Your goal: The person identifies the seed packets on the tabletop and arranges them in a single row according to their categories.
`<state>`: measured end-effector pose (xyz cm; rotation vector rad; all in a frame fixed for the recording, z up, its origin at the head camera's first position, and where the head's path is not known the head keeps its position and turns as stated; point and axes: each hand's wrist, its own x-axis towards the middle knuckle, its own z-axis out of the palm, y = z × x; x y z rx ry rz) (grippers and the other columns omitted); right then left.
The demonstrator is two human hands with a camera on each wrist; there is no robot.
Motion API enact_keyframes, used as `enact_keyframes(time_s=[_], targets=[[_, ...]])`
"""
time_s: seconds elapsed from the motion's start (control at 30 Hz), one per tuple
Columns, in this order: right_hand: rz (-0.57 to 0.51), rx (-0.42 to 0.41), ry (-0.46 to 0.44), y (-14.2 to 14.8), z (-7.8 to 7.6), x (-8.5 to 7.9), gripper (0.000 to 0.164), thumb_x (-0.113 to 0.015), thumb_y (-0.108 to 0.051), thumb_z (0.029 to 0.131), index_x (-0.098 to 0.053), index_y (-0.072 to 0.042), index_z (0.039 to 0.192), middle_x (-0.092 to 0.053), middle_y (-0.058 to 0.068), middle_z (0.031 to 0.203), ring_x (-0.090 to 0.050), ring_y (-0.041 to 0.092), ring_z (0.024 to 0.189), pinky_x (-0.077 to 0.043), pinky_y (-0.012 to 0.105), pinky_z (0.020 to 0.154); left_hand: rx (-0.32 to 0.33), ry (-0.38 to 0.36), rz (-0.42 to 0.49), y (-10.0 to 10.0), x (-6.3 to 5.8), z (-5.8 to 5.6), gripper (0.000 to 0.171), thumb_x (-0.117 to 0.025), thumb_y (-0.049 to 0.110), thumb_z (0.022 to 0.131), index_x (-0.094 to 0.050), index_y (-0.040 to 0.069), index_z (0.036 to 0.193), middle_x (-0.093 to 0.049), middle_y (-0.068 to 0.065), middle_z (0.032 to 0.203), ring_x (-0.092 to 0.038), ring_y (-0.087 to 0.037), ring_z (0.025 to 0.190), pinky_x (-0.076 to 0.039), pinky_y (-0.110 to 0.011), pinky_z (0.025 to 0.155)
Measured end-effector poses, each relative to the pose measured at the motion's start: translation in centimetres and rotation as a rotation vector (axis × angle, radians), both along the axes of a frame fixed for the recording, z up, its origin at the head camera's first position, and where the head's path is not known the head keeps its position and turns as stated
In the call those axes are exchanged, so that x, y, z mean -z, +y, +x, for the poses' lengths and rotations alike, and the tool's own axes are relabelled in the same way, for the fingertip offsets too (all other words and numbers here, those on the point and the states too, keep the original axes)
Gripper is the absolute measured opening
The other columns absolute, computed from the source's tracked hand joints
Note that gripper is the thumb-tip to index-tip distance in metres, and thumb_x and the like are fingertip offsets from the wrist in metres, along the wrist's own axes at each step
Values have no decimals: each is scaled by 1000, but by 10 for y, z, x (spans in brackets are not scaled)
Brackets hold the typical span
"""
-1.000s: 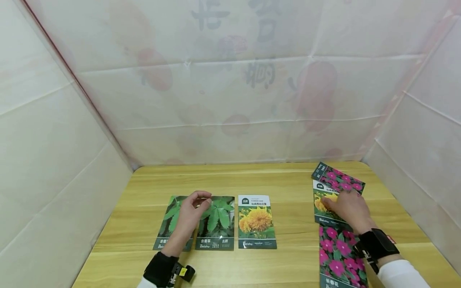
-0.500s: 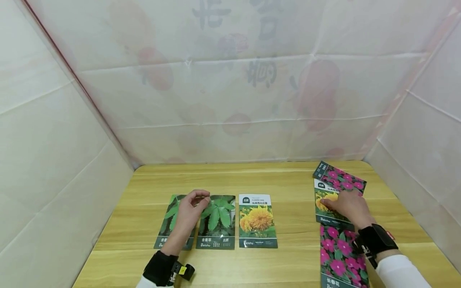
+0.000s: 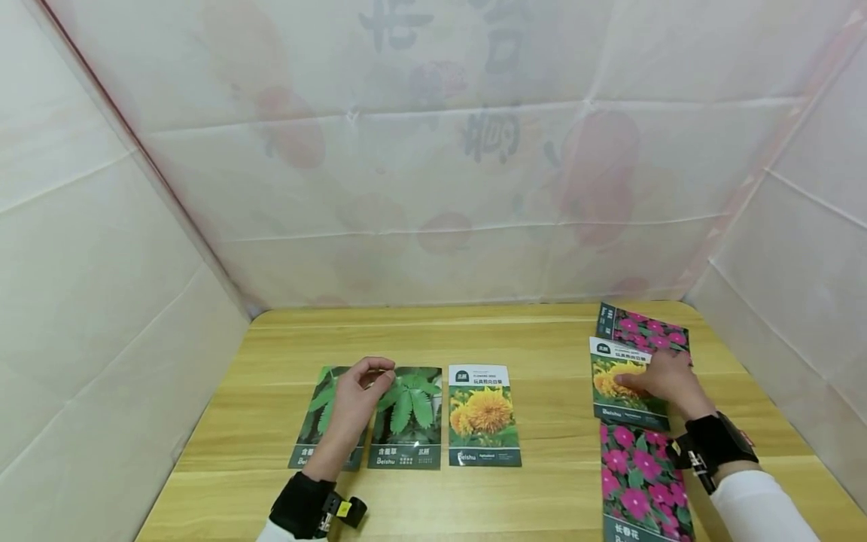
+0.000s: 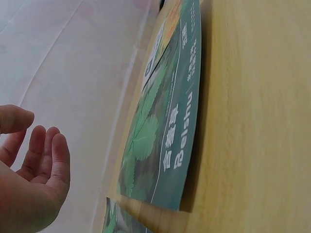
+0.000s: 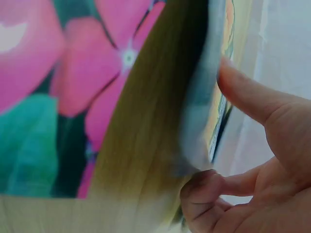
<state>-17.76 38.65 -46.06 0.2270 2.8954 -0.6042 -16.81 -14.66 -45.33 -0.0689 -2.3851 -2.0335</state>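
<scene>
My right hand (image 3: 673, 380) pinches a seed packet with yellow flowers (image 3: 619, 376) by its right side. The thumb (image 5: 243, 90) lies on its front and the curled fingers (image 5: 201, 194) are at its edge in the right wrist view. Behind it lies a packet with pink flowers (image 3: 653, 327), partly covered. A second pink-flower packet (image 3: 640, 478) lies nearer, its top edge under the held one. My left hand (image 3: 359, 395) hovers, fingers loosely bent and holding nothing, above two green-leaf packets (image 3: 409, 418); its wrist and forearm hide part of the left one.
Another yellow-flower packet (image 3: 484, 418) lies right of the green-leaf ones, its front up. The wooden table (image 3: 549, 489) is enclosed by pale cloth walls (image 3: 406, 263) at the back and both sides.
My right hand has shifted slightly right, and the held yellow-flower packet has turned and now overlaps the back pink packet, which lay on top of it before. The left hand has stayed put.
</scene>
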Motion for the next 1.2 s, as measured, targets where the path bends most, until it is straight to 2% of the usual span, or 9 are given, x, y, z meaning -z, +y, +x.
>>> enact_keyframes(time_s=[0.2,0.37,0.53,0.67,0.77,0.87,0.97,1.1,1.2], targets=[[-194,77,-22,3,2,-1,63,-76,-35,94,-49,20,109,-50,24,90,-49,30,75,-39,39,66,13,0,4,0,0,0,22,-65,7,103,-67,-4,122,-64,-25,126,-64,-23,107,-56,-32,87],[-266,64,6,3,7,-8,79,-58,-25,106,-14,22,153,-56,34,104,-57,32,80,-42,43,74,13,-5,8,-1,1,0,22,-65,7,103,-67,-3,122,-64,-24,127,-64,-25,108,-56,-34,88],[-374,69,25,0,14,-15,81,-47,-21,110,7,15,158,-59,35,112,-60,28,81,-44,40,72,18,-8,21,-1,1,0,22,-64,7,104,-66,-4,123,-63,-26,127,-63,-33,111,-56,-46,94],[-429,62,70,-2,16,-18,90,-54,-23,109,13,12,158,-63,29,94,-57,25,68,-44,41,63,14,-2,18,0,1,0,22,-63,7,104,-66,-4,123,-63,-25,126,-64,-34,110,-56,-48,93],[-442,60,96,-5,16,-19,94,-60,-25,107,9,11,159,-66,31,98,-66,33,78,-52,40,63,10,1,18,0,0,0,22,-63,6,104,-67,-4,123,-64,-26,126,-63,-37,110,-56,-47,92],[-444,48,108,-10,19,-24,95,-62,-27,107,7,11,160,-58,42,126,-68,43,105,-61,45,78,8,2,23,0,0,0,22,-63,6,103,-67,-5,122,-64,-26,126,-63,-39,110,-57,-46,91],[-452,20,118,-19,21,-32,93,-60,-25,108,9,14,158,-58,46,121,-67,47,101,-59,47,81,10,0,29,1,0,0,22,-63,6,103,-67,-5,122,-64,-26,126,-63,-38,110,-57,-46,92],[-438,19,127,-33,22,-39,89,-57,-24,109,7,8,161,-58,16,73,-56,25,68,-45,36,72,33,1,34,1,0,1,23,-64,7,104,-66,-5,124,-63,-26,126,-63,-38,112,-56,-47,94],[-455,-11,152,-45,22,-42,86,-57,-24,109,4,5,163,-48,2,66,-44,18,62,-36,34,70,56,5,33,4,2,1,24,-63,7,104,-65,-5,124,-63,-26,127,-62,-40,112,-56,-48,95]])
